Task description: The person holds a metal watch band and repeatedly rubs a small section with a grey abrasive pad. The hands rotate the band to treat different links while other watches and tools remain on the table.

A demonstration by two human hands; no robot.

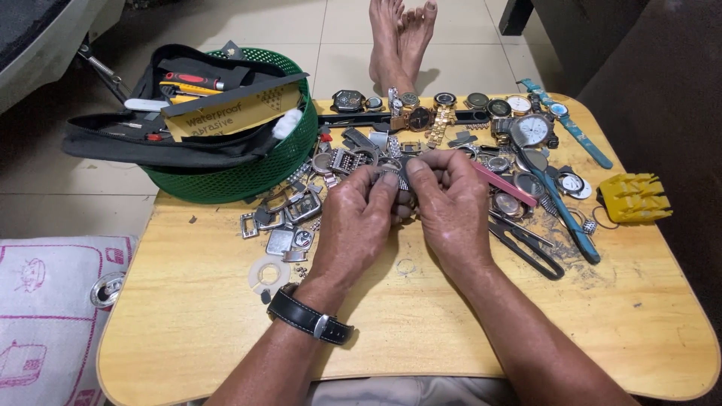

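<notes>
My left hand (pixel 359 218) and my right hand (pixel 450 207) meet over the middle of a low wooden table (pixel 226 316). Together they pinch a small metal watch band piece (pixel 397 174) between thumbs and fingertips; most of it is hidden by my fingers. A black strap watch (pixel 310 317) sits on my left wrist. Loose metal watch cases and buckles (pixel 286 218) lie just left of my left hand. A pink flat file (pixel 502 183) and black-handled pliers (pixel 526 244) lie right of my right hand.
A green mesh basket (pixel 241 173) holding a black tool pouch and sandpaper stands at the back left. Several watches (pixel 444 105) line the far edge. A yellow plastic holder (pixel 635 197) and a teal strap (pixel 579 131) lie at the right. Bare feet (pixel 402 41) rest beyond the table.
</notes>
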